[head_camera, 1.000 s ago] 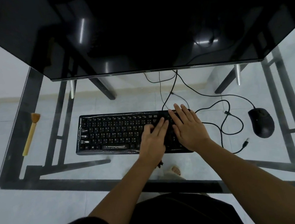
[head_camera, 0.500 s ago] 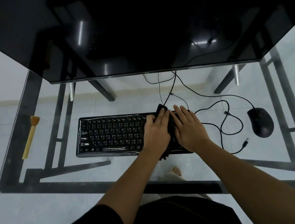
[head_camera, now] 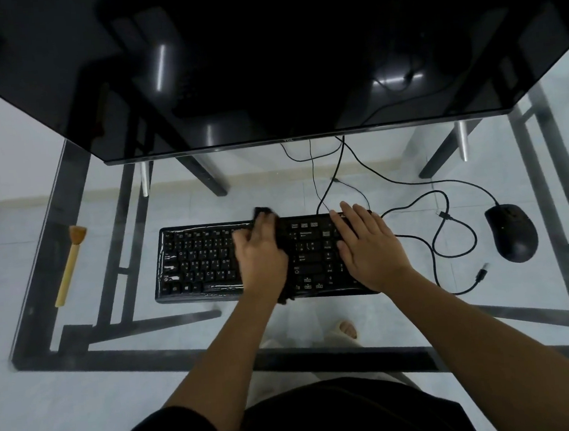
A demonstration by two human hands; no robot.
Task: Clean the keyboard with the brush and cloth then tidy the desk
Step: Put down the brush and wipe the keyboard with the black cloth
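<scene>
On glass desk (head_camera: 206, 201), glossy black keyboard (head_camera: 197, 257).

A computer workstation (glass-topped desk (head_camera: 185, 358) over floor tiles (head_camera: 36, 426)) with monitor (head_camera: 263, 62), keyboard (head_camera: 197, 257) and mouse (head_camera: 513, 233)

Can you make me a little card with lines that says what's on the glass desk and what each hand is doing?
Desk: clear glass desk with dark metal frame
Keyboard: black plastic keyboard, middle of desk
Left hand: presses dark cloth flat on the keys
Right hand: lies flat on the keyboard's right end
Brush: wooden-handled brush, far left, untouched
Mouse: black computer mouse, far right, untouched
Screen: big black monitor, behind keyboard
</scene>
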